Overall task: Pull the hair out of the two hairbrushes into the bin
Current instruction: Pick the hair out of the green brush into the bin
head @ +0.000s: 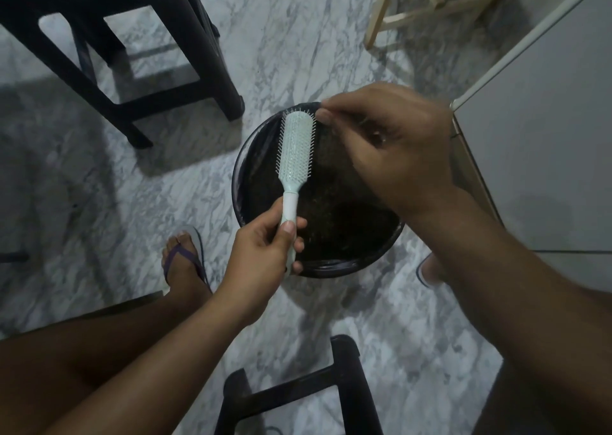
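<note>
1. Step in hand: stripping hair off one hairbrush [295, 146]. Pale mint, bristles up, held over the black bin [334, 269], head pointing away from the body.
2. Left hand [261, 252]: wrapped round the handle, thumb on top, firm hold.
3. Right hand [390, 146]: thumb & forefinger pinched shut just beside the far end of the brush head, other fingers loosely curled. Looks like a faint wisp of hair in the pinch; strands too fine vs. the dark bin to be sure.
4. Next, by judgement: draw the pinch up & clear of the bristles, let go over the bin, go back for more. Brush needs holding steady against the pull.
5. 2nd brush: not in view, presumably yet to do.
6. Around: marble floor [132, 219], dark stool [99, 53] at upper left, another [298, 385] near the knees, wooden frame [414, 14] at top, white cabinet [546, 136] close on the right, sandalled foot [183, 262] beside the bin.
7. In the way: nothing between hands & bin; cabinet close by the right arm.
</note>
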